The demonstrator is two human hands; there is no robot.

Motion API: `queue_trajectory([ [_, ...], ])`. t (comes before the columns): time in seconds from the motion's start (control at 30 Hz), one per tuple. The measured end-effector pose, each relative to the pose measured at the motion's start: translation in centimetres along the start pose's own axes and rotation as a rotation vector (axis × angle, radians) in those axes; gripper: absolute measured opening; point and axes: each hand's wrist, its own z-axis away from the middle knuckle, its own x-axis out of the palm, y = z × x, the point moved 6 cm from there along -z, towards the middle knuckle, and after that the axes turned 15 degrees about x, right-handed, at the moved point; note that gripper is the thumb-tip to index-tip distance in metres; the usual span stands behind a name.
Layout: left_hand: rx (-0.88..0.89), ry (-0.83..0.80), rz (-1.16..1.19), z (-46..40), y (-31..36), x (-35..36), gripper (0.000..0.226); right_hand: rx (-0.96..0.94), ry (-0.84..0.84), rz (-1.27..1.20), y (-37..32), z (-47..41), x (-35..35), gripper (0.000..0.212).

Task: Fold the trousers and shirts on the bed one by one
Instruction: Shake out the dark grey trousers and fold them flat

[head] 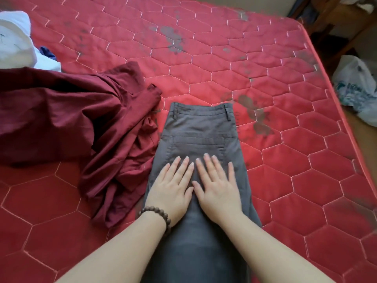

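Trousers point(201, 127): grey woven twill, lengthwise strip; both hands point(196, 186) flat, fingers straight, pressing cloth

trousers point(201, 127) mid-bed point(285, 99); shirt point(81, 119) left, touching.

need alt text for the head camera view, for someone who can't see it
Both hands, left hand and right hand, press flat side by side on grey trousers laid lengthwise on a red quilted mattress. A crumpled maroon garment lies to their left.
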Motion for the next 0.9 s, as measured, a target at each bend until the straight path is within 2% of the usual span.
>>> queue_trajectory([
  [0.13, -0.027, -0.039, 0.009, 0.2, -0.5, 1.0, 0.069, 0.312, -0.037, 0.052, 7.3, 0.5, 0.8, 0.064],
  [0.2, -0.007, -0.072, -0.013, 0.1, -0.6, 1.3, 0.073, 0.377, -0.039, -0.012, 7.9, 1.2, 0.7, 0.061],
  [0.3, 0.003, -0.061, -0.031, 0.4, -0.7, 0.5, 0.074, 0.466, 0.078, -0.548, 8.6, 3.0, -0.8, 0.045],
  [0.37, 0.013, -0.003, -0.040, 1.3, 0.1, -0.2, 0.068, 0.543, 0.191, -0.715, 10.8, 4.5, -1.8, 0.037],
  [0.43, 0.020, -0.021, -0.010, 2.6, 0.9, 0.5, 0.067, 0.600, 0.186, -0.721, 13.0, 5.9, -1.9, 0.028],
  [0.53, -0.021, -0.084, -0.053, 3.5, 0.9, 2.1, 0.069, 0.589, 0.007, -0.757, 13.7, 7.2, -1.3, 0.011],
  [0.6, -0.041, -0.085, -0.094, 3.5, 0.9, 2.3, 0.070, 0.552, -0.078, -0.729, 13.3, 7.5, -0.8, 0.016],
  [0.7, -0.048, -0.084, -0.105, 3.3, 1.0, 2.2, 0.074, 0.513, -0.060, -0.670, 12.9, 7.2, -0.8, 0.020],
  [0.8, -0.049, -0.068, -0.088, 3.4, 1.1, 2.0, 0.075, 0.635, 0.006, -0.729, 14.7, 7.4, -0.9, 0.022],
  [0.9, -0.058, -0.040, -0.081, 3.5, 1.2, 2.0, 0.074, 0.756, -0.051, -0.724, 15.2, 7.9, -0.4, 0.021],
])
